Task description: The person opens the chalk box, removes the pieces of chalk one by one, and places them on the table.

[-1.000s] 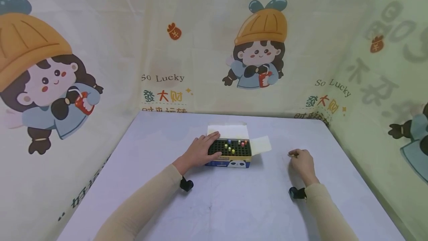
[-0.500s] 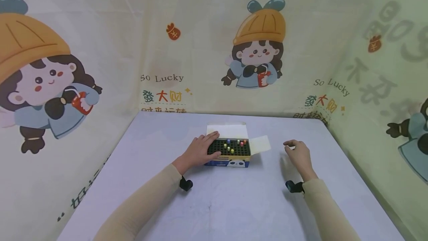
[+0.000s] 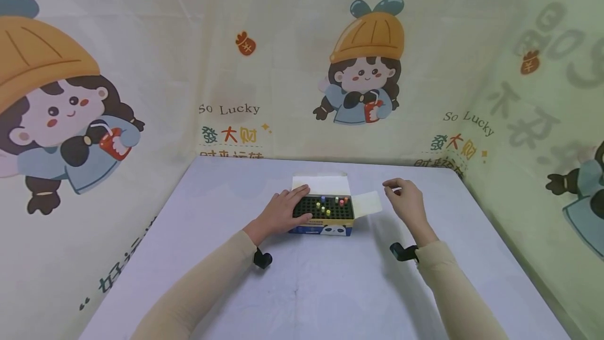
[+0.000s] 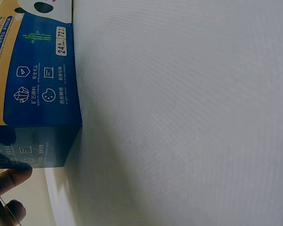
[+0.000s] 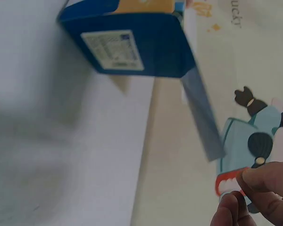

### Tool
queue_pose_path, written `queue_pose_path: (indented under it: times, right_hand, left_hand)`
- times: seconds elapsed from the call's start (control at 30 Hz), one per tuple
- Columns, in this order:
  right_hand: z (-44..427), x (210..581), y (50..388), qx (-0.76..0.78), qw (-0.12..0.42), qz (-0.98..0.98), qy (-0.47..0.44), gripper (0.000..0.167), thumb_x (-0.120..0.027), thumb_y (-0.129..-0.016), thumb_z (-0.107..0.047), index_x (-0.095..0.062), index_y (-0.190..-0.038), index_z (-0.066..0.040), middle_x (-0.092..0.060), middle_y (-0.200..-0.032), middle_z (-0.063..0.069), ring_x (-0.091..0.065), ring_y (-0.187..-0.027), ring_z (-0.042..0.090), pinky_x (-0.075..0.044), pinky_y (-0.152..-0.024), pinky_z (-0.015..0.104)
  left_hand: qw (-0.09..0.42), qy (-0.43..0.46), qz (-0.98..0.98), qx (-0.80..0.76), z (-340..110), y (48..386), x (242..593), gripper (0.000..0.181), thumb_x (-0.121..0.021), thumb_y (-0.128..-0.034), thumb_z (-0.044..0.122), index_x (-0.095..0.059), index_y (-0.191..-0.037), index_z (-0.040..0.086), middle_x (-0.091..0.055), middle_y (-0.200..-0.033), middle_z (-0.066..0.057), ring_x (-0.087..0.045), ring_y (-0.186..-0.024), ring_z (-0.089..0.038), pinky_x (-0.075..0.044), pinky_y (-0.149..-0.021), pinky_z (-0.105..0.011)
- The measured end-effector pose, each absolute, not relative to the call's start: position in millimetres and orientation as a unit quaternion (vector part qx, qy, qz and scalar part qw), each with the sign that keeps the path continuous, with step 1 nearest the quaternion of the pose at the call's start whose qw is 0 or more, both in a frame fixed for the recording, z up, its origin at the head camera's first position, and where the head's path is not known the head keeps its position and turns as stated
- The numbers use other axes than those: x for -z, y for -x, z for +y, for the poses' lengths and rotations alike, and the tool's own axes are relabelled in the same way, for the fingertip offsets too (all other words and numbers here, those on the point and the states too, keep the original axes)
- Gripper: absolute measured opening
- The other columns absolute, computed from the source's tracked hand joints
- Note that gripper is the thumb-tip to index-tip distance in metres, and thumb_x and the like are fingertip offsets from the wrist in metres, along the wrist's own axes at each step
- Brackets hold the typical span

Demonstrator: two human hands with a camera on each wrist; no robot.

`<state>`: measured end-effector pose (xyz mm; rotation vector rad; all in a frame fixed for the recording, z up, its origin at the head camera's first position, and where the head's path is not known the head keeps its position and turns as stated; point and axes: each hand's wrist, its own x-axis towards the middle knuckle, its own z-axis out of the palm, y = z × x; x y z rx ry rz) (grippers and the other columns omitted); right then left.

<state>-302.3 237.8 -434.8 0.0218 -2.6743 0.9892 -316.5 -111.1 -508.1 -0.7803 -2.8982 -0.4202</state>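
Note:
In the head view a chalk box (image 3: 313, 229), blue and yellow with a panda face, lies on the table with its lid open. Its black holder (image 3: 309, 205) has rows of holes, and several coloured chalk sticks (image 3: 327, 212) stand in the right part. My left hand (image 3: 279, 213) holds the box's left end, thumb along the front edge and fingers over the far edge. My right hand (image 3: 407, 201) is raised to the right of the box, apart from it. In the right wrist view its thumb and forefinger (image 5: 262, 176) meet at the tips; no thing shows between them.
The white lid (image 3: 321, 185) stands up behind the holder, and a white side flap (image 3: 367, 204) sticks out to the right towards my right hand. A patterned cloth (image 3: 278, 77) surrounds the white table (image 3: 292, 293) at the back and sides.
My right hand has risen from the table and moved left and away from me, towards the box's flap. The left hand and the box stay in place.

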Motion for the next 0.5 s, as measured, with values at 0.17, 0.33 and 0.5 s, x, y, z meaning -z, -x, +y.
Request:
queue_pose_path:
  times: [0.17, 0.33, 0.5]
  right_hand:
    - [221.6, 426.1, 300.8, -0.347, 0.156, -0.924, -0.033, 0.024, -0.059, -0.103, -0.013, -0.073, -0.117, 0.001, -0.068, -0.116, 0.024, -0.068, -0.103, 0.040, -0.055, -0.084, 0.052]
    - [204.2, 419.8, 298.2, -0.356, 0.143, -0.923, -0.034, 0.023, -0.060, -0.103, -0.013, -0.073, -0.117, 0.000, -0.068, -0.118, 0.022, -0.068, -0.105, 0.039, -0.056, -0.088, 0.051]
    - [190.0, 418.2, 296.2, -0.367, 0.131, -0.920, -0.040, 0.022, -0.061, -0.103, -0.013, -0.073, -0.117, -0.001, -0.068, -0.118, 0.020, -0.068, -0.105, 0.037, -0.056, -0.089, 0.050]
  left_hand:
    - [0.056, 0.257, -0.955, 0.137, -111.0, 317.4, 508.4, 0.085, -0.047, -0.0981, 0.073, -0.026, -0.166, 0.026, -0.028, -0.171, 0.006, -0.048, -0.141, -0.034, -0.040, -0.111, -0.059]
    - [0.055, 0.259, -0.954, 0.138, -111.5, 316.9, 508.0, 0.085, -0.047, -0.0984, 0.072, -0.026, -0.166, 0.025, -0.028, -0.171, 0.006, -0.048, -0.141, -0.034, -0.040, -0.111, -0.059]
    - [0.052, 0.259, -0.955, 0.135, -111.3, 316.9, 507.9, 0.086, -0.047, -0.0985, 0.072, -0.025, -0.167, 0.025, -0.027, -0.171, 0.006, -0.047, -0.142, -0.034, -0.040, -0.111, -0.059]
